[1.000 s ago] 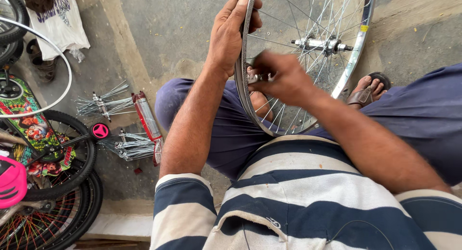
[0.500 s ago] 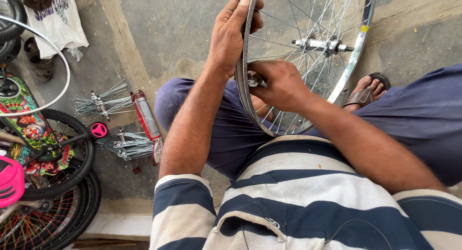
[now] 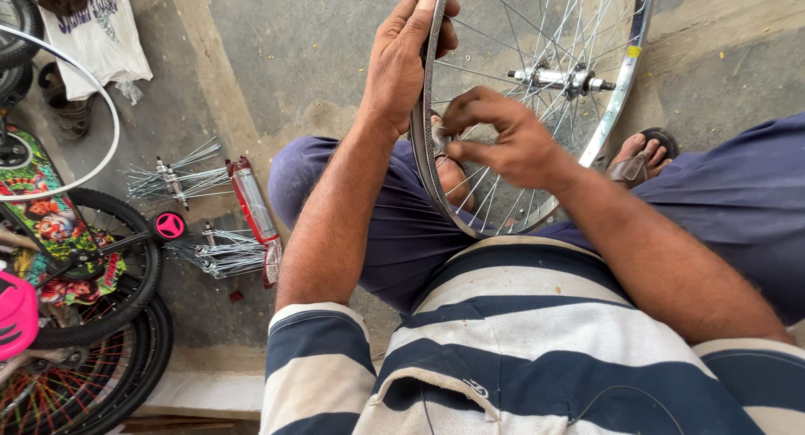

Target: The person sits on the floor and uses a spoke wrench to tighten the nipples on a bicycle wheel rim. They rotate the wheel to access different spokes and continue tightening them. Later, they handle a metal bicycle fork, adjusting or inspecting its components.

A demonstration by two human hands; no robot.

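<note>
While seemingly pinching spokes (image 3: 537, 33), right hand (image 3: 503, 137) half-closed on wheel (image 3: 616, 100).

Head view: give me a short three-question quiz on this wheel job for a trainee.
1. True or false: the left hand grips the rim of the silver spoked bicycle wheel.
2. Where do the right hand fingers work? A) at the hub B) at the inside of the rim, near the spokes C) on the floor
3. Fill in: the red and clear oblong packet lies on the concrete floor between two bundles of loose ____.

Key: 1 true; 2 B; 3 spokes.
</note>
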